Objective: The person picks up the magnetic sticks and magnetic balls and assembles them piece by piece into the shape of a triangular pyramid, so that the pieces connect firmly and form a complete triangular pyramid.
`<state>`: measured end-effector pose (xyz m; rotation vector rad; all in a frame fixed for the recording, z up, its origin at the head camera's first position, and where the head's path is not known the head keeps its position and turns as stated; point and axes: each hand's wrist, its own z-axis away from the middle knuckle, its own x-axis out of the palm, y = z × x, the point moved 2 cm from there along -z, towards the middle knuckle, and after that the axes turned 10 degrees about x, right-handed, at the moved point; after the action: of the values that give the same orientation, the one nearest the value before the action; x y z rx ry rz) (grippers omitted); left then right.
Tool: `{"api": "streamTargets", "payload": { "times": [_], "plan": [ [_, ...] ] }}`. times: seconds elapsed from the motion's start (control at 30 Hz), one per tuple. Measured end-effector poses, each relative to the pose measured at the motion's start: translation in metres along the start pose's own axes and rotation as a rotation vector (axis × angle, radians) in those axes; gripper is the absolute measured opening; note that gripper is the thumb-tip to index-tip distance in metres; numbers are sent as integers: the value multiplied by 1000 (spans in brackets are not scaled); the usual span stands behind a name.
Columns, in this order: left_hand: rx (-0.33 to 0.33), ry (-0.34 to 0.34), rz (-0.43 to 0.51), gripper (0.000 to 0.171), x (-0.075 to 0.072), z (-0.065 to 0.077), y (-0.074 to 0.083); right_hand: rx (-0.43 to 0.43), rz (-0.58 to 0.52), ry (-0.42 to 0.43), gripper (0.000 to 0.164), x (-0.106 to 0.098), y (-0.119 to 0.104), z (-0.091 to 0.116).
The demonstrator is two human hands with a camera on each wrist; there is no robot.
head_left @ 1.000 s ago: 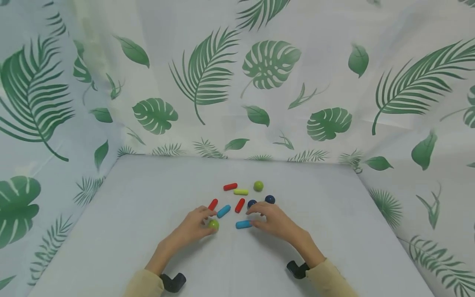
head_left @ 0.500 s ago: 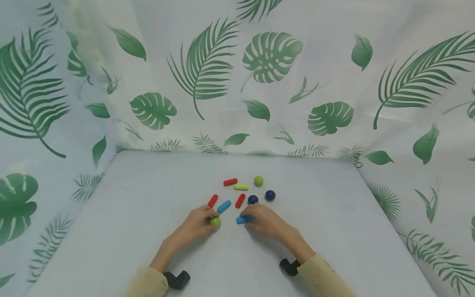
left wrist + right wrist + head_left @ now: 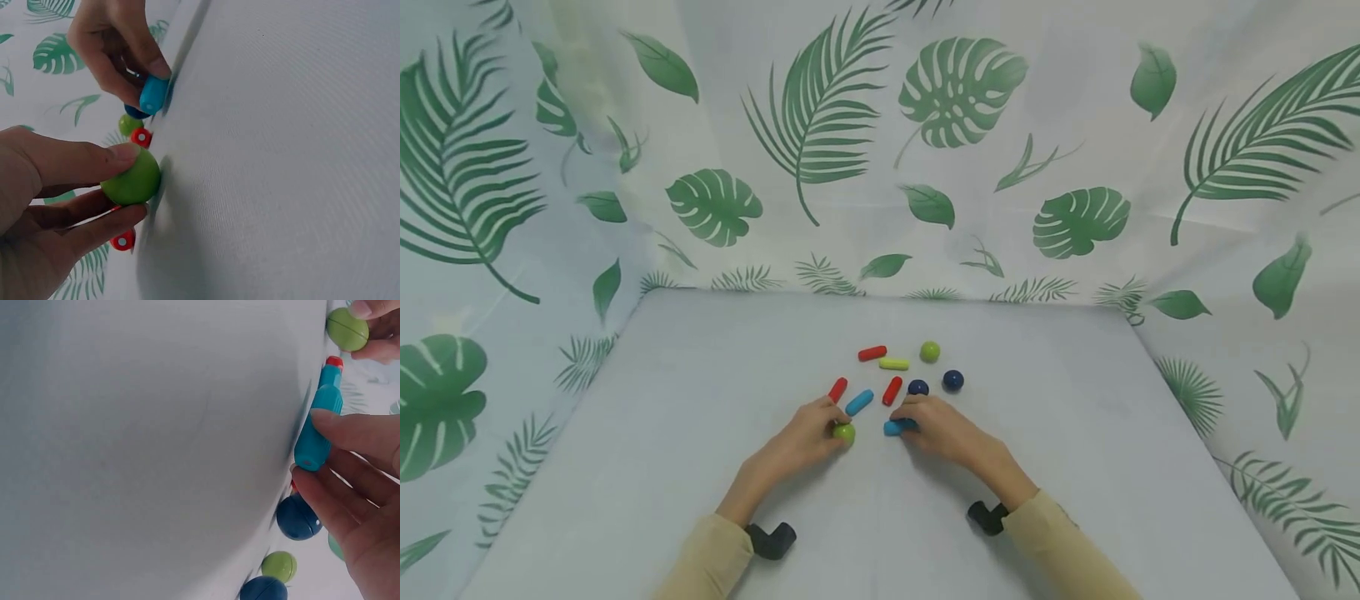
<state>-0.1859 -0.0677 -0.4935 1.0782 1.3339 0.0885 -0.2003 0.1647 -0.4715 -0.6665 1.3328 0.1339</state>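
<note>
My left hand (image 3: 807, 435) pinches a green ball (image 3: 132, 180) between thumb and fingers, low over the white table. To its right, my right hand (image 3: 946, 429) holds a short blue stick (image 3: 320, 428), its thumb on one side and fingertips at the end. A second blue stick (image 3: 859, 402) lies slanted beyond the ball, and a red stick (image 3: 838, 389) sits just past the left fingers. Between the hands and slightly farther back is another red stick (image 3: 892, 391). One dark blue ball (image 3: 917, 387) is right behind the right hand's fingers, partly covered by them in the head view.
Farther back lie a third red stick (image 3: 872, 353), a yellow-green stick (image 3: 894, 364) and a second green ball (image 3: 930, 352). Another dark blue ball (image 3: 953, 381) rests to the right. A leaf-patterned curtain (image 3: 850, 242) surrounds the white table (image 3: 700, 367).
The right hand has closed its fingers round the near blue stick. The left fingers have closed on the green ball. The head view has tilted down a little.
</note>
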Motion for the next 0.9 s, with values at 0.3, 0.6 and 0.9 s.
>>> {"api": "streamTargets", "payload": {
  "times": [0.3,0.6,0.9],
  "plan": [
    [24,1,-5,26,2,-5,1,-50,-27,17,23,-2,-4,-8],
    [17,-8,0,27,2,-7,4,-104,-29,-2,23,-2,-11,-13],
    [9,-14,-8,24,1,-7,3,-133,-41,-70,26,0,-21,-19]
  ]
}}
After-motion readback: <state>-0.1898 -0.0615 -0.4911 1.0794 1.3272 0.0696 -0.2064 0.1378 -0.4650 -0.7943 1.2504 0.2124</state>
